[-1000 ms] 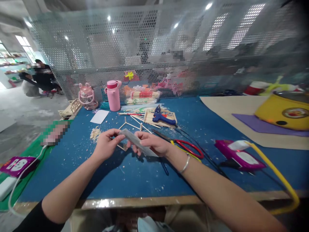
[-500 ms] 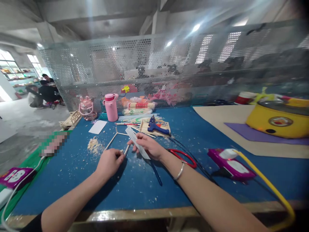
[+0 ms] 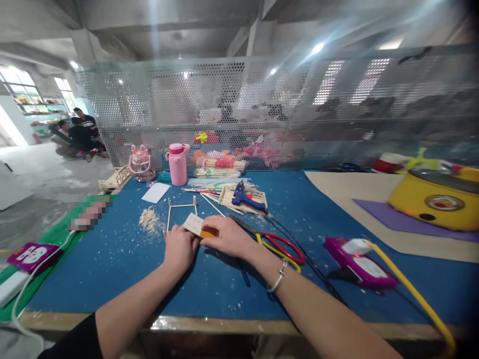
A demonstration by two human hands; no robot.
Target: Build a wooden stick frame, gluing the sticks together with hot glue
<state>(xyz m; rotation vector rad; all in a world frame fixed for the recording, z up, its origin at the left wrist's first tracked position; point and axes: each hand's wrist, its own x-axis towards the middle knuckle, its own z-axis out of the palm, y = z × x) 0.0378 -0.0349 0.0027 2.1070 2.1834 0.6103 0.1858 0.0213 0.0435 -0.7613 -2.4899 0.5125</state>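
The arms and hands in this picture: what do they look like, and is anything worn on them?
The left hand and right hand are human and ungloved. A black sleeve covers part of the left arm; a silvery bangle circles the right wrist.

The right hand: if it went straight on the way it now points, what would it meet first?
Probably the left hand: the right hand, holding the strip, points across toward it. The two look very close; depth is unclear, and they may be touching.
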